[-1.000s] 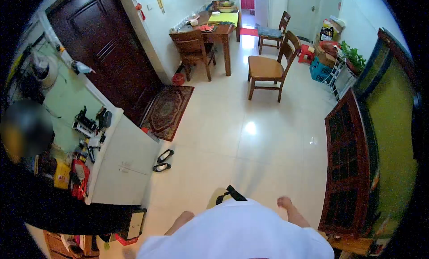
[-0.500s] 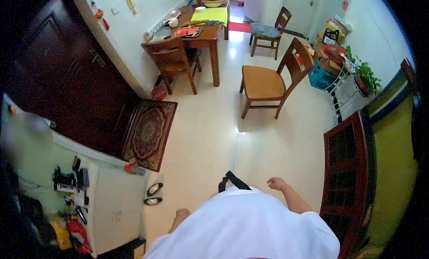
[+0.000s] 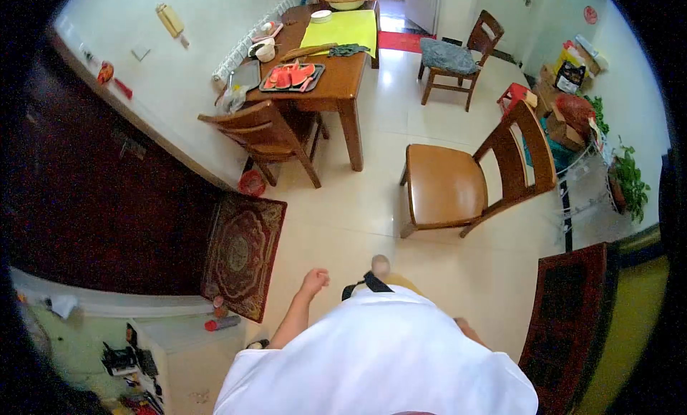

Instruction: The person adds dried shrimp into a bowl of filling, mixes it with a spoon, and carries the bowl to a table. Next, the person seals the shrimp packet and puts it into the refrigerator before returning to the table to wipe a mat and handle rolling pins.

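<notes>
My left hand (image 3: 315, 280) swings out in front of my white shirt (image 3: 379, 350), above the tiled floor, with its fingers loosely curled in and nothing visible in them. My right hand (image 3: 464, 326) shows only in part at the right edge of the shirt, and its fingers cannot be made out. A dark strap (image 3: 376, 283) hangs at the front of my body. Ahead and to the right stands a wooden chair (image 3: 444, 189) with a tan seat. One foot (image 3: 381, 264) shows beyond the strap.
On the left, a dining table (image 3: 347, 93) bears a tray of watermelon slices (image 3: 290, 76), and another chair (image 3: 268, 128) is pushed against it. A patterned mat (image 3: 243, 254) lies by the dark door (image 3: 107, 179). Boxes (image 3: 562, 128) and a plant (image 3: 630, 186) line the right wall.
The view has moved forward, so the table and the chairs look nearer. My left hand has swung forward and my right hand back beside the shirt.
</notes>
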`<state>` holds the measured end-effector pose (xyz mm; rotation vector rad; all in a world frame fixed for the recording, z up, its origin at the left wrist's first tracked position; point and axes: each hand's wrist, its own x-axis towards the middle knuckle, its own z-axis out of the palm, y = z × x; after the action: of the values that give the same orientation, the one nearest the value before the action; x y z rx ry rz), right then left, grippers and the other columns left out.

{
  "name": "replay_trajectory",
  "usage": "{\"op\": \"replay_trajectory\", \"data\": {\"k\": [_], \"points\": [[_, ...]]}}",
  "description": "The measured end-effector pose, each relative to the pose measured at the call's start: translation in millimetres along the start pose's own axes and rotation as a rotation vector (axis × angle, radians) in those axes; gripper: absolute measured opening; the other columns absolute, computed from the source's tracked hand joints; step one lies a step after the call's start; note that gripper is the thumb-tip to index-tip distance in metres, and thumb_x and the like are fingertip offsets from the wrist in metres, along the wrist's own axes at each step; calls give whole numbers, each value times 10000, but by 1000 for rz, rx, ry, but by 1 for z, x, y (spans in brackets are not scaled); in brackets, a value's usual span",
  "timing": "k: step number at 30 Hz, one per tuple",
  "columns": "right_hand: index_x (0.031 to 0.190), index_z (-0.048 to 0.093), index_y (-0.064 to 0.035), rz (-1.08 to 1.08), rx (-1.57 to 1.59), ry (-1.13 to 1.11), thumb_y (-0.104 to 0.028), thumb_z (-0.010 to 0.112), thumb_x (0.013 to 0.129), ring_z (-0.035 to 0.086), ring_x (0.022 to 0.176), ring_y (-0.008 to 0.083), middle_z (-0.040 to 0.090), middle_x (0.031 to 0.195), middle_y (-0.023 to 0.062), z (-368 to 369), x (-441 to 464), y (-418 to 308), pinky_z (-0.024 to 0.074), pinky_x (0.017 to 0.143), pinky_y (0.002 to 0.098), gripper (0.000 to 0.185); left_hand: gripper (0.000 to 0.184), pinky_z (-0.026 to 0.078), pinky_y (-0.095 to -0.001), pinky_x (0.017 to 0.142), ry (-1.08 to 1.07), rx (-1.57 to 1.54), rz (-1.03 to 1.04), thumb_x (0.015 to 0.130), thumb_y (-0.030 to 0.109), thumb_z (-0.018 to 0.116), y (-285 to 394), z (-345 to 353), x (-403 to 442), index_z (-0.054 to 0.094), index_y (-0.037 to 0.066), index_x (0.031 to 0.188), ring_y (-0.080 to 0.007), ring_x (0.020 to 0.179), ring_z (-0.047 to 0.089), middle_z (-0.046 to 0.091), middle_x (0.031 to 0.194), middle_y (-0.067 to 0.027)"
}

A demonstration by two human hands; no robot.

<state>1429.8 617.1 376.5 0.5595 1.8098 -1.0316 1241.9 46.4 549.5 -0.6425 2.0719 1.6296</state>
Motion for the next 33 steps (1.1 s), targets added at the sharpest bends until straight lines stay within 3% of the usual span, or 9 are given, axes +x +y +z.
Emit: {"op": "replay_trajectory", "data": {"k": [1,3,4,6,10,16,23,29,33], "points": [[770,650,-112,5,-271,129,-233,634,694,573,569,202,628,661,68,-26,-77,-133,467,530,362,143,286,490,-305,647,-108,100,-15,800,150,571,-5,-4,25,573,10,1049,-167,762,608,625,843,-96],[931,653,-31,-314,-541,269,-234,571,828,606,648,188,642,677,100,-66,-8,-171,491,608,341,241,284,492,-312,670,-209,192,-31,794,155,579,23,-11,58,579,22,1045,-172,777,608,629,850,-100],[903,617,-3,-329,-264,437,-169,551,836,592,631,147,618,661,96,-82,52,-171,471,564,294,191,281,491,-315,690,-192,414,72,790,164,589,46,-17,55,585,38,1040,-184,785,612,634,863,-106],[903,613,5,-325,4,315,-122,558,815,598,654,151,628,717,110,-127,16,-299,463,558,293,165,278,490,-319,710,-171,622,160,785,173,599,75,-24,64,590,54,1036,-197,792,615,639,875,-113],[1025,592,16,-423,-560,390,-28,548,801,582,660,156,627,775,89,-208,45,-464,468,575,305,232,271,485,-336,758,6,577,104,793,204,604,137,-37,110,596,76,1032,-238,859,617,644,918,-121],[960,620,32,-559,43,400,-110,616,761,595,678,160,638,757,111,-262,137,-563,477,596,313,244,272,467,-363,810,-27,658,220,807,233,568,244,-46,220,596,83,1032,-272,934,593,629,978,-134],[934,673,-59,-259,-807,104,-283,543,798,632,823,294,646,922,192,-292,113,-637,485,720,419,293,248,462,-390,765,-34,701,453,809,183,554,418,-36,316,577,82,1035,-300,886,571,600,933,-128],[939,674,-82,-185,-426,110,-223,561,769,625,894,285,652,963,154,-350,104,-731,478,793,389,248,239,459,-391,725,-31,642,691,797,153,577,521,-18,399,554,69,1019,-296,858,575,602,906,-114],[1007,647,-103,-236,-623,15,-202,589,751,627,886,278,652,969,149,-425,204,-716,488,791,362,281,245,460,-394,715,-6,551,668,798,157,580,589,6,452,545,69,1024,-293,849,584,608,890,-115]]}}
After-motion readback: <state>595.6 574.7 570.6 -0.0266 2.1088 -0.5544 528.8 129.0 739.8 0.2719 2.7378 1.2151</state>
